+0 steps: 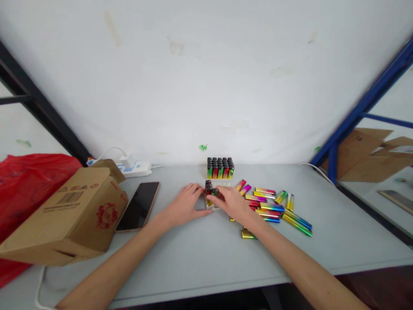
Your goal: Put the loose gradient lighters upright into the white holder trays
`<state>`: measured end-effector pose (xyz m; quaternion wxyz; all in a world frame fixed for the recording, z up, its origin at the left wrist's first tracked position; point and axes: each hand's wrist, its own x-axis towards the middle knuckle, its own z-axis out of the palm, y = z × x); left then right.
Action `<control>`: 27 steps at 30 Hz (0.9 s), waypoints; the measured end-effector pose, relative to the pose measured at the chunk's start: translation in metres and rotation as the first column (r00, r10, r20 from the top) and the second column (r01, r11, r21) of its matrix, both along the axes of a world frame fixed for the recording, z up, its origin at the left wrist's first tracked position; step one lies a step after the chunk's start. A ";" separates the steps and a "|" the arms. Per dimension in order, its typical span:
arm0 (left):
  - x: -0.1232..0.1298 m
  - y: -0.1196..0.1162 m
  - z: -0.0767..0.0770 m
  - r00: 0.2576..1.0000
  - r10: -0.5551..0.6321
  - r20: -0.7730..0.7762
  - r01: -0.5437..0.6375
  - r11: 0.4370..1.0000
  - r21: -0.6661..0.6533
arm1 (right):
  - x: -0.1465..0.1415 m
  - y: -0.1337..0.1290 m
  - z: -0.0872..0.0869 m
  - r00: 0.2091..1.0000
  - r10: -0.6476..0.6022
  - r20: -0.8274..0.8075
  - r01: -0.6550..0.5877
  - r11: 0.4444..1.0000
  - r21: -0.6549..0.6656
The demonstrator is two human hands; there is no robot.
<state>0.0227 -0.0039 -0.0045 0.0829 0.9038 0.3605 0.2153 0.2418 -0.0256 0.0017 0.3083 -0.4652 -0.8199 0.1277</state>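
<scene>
two bare hands work at a small tray of upright lighters on a grey table.

at the centre, a small pale tray [222, 183] sits on the grey table [193, 262], with a few upright lighters [208, 189] along its left side. the right hand [234, 202] reaches over it, thumb and fingers narrowed, seemingly around a black-topped lighter [214, 192]. the left hand [183, 206] is held wide, thumb apart from fingers, at the tray's left edge; whether it grips the tray, i cannot tell.

the step in hand looks like positioning one lighter at the tray; whether it is going in or coming out is unclear. the next move seems to call for keeping that lighter upright and the tray steady, as its neighbours could tip if knocked.

just behind stands a tight block of upright lighters [220, 168]. to the right, shiny loose lighters [272, 207] lie flat in a scattered pile. to the left are a dark-screened phone [138, 206] and a cardboard box [77, 211].
</scene>
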 end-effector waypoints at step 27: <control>-0.001 0.000 0.000 1.000 0.020 -0.007 -0.020 1.000 -0.008 | 0.139 -0.024 0.021 0.961 -0.137 0.241 0.178 0.971 -0.158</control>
